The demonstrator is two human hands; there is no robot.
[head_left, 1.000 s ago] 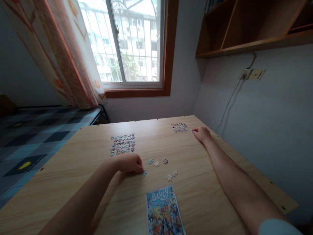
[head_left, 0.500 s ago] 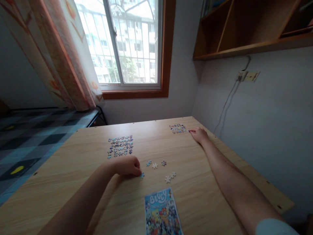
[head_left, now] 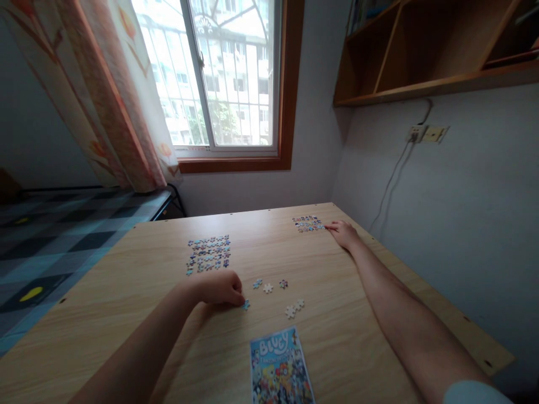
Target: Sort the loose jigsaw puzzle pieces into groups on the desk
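My left hand (head_left: 222, 287) rests low over the table, fingers curled closed, with its fingertips on a small blue jigsaw piece (head_left: 246, 304). Farther off, my right hand (head_left: 343, 233) reaches to the right end of a small block of jigsaw pieces (head_left: 309, 224). Its fingers are pinched together at the block's edge on a piece mostly hidden by the fingertips. Beyond my left hand lies a larger group of pieces (head_left: 209, 252) in rows. Between the hands are a blue piece (head_left: 257, 284), a pale piece (head_left: 268, 288) and a dark patterned piece (head_left: 283, 284).
Two pale pieces (head_left: 290, 311) lie nearer me, above a colourful Bluey picture sheet (head_left: 281, 365). All of this is on a wooden table (head_left: 168, 342). A checked bed (head_left: 84, 224) stands left, a window (head_left: 236, 84) ahead, and a wall shelf (head_left: 421, 84) hangs at right.
The view has tilted slightly, so everything sits a little lower. My right fingertips and their piece are now closer against the right-hand block. My left hand stays at the blue piece.
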